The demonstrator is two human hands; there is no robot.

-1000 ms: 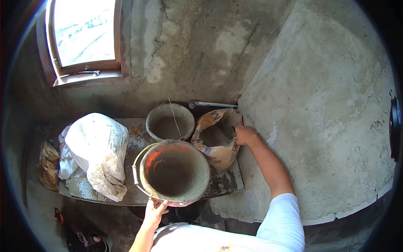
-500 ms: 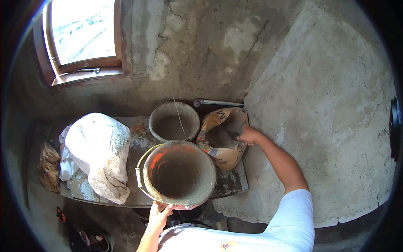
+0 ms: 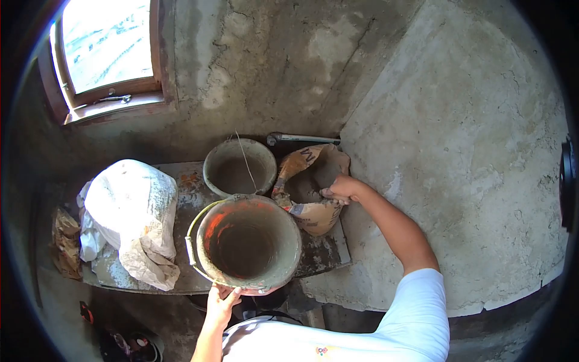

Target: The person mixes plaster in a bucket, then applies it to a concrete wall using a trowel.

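The front bucket [image 3: 282, 244] is of grey colour, with orange patches inside, and its handle [image 3: 199, 218] is yellow-green (the grip [image 3: 190, 250] is white). The paper bag [image 3: 316, 218] is brown with dark letters; the cloth-like sack [image 3: 129, 202] is white with grey-brown stains.

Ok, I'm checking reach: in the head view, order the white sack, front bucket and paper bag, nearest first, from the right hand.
1. Paper bag, at the right hand.
2. Front bucket, to its left, the left hand at its near side.
3. White sack, farther left, past the bucket.
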